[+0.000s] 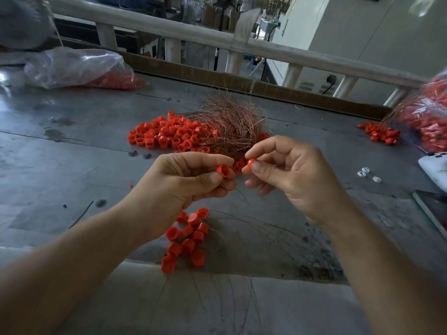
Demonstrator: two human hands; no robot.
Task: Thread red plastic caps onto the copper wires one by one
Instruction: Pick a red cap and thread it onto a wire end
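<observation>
My left hand (186,180) pinches a red plastic cap (223,170) between thumb and fingers, its open end facing right. A second red cap (250,162) is pinched by my right hand (287,170) at thumb and forefinger, a finger's width from the first. A thin copper wire (243,195) trails down below the left fingers. Behind the hands lies a tangled bundle of copper wires (229,124) beside a heap of loose red caps (169,134). A cluster of threaded caps (186,240) hangs on wires at the table's near edge.
A grey metal table (72,165) carries everything. A clear bag of red caps (79,68) lies back left, another bag (428,119) with spilled caps at the right. Small white pieces (367,174) and a phone (433,163) sit near the right edge. A railing runs behind.
</observation>
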